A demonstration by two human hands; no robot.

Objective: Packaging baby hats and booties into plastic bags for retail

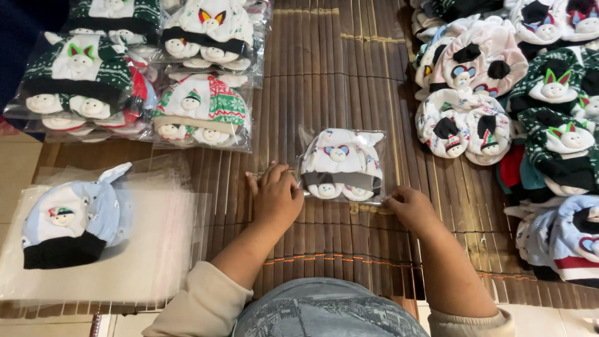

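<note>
Your knee in grey print fabric [324, 312] sits bottom centre. Left hand [274, 200] curled, fingertips pinning the bag's left edge; bagged white hat [342, 165] lies mid-frame on the bamboo mat [324, 75]; right hand [409, 206] pinches its lower-right corner. Looks like sealing step; next needs flap pressed flat.

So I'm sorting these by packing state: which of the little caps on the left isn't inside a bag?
The pale blue cap with a black brim, lying loose on the flat stack of clear bags; the caps above it are all bagged.
</note>
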